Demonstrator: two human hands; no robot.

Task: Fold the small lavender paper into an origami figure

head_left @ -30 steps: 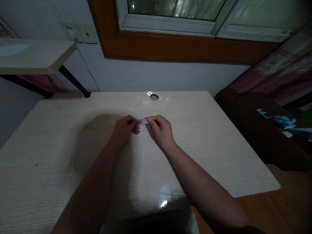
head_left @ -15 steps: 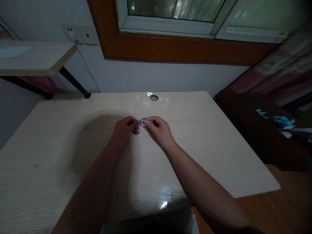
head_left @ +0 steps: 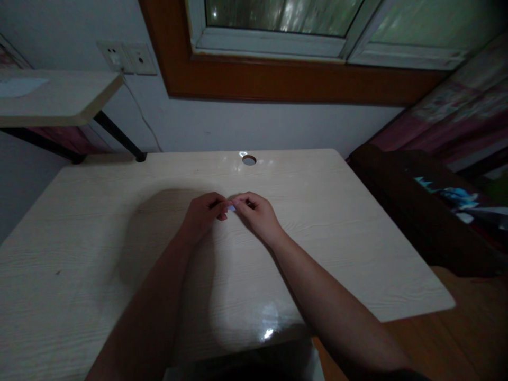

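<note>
The left hand (head_left: 203,212) and right hand (head_left: 257,212) are bare, as are both forearms (head_left: 146,296). A dark sleeve (head_left: 405,375) is worn on the right arm (head_left: 337,301); pale cloth (head_left: 310,355) is dimly shown at the lap.

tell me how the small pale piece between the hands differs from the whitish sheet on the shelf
The small pale piece is held between the left hand and right hand; the whitish sheet lies on the shelf. Only a sliver of the small pale piece shows; the whitish sheet shows far larger, cut off by the picture's left edge. The small pale piece looks lilac, the whitish sheet more bluish white. Both are light in colour.
</note>
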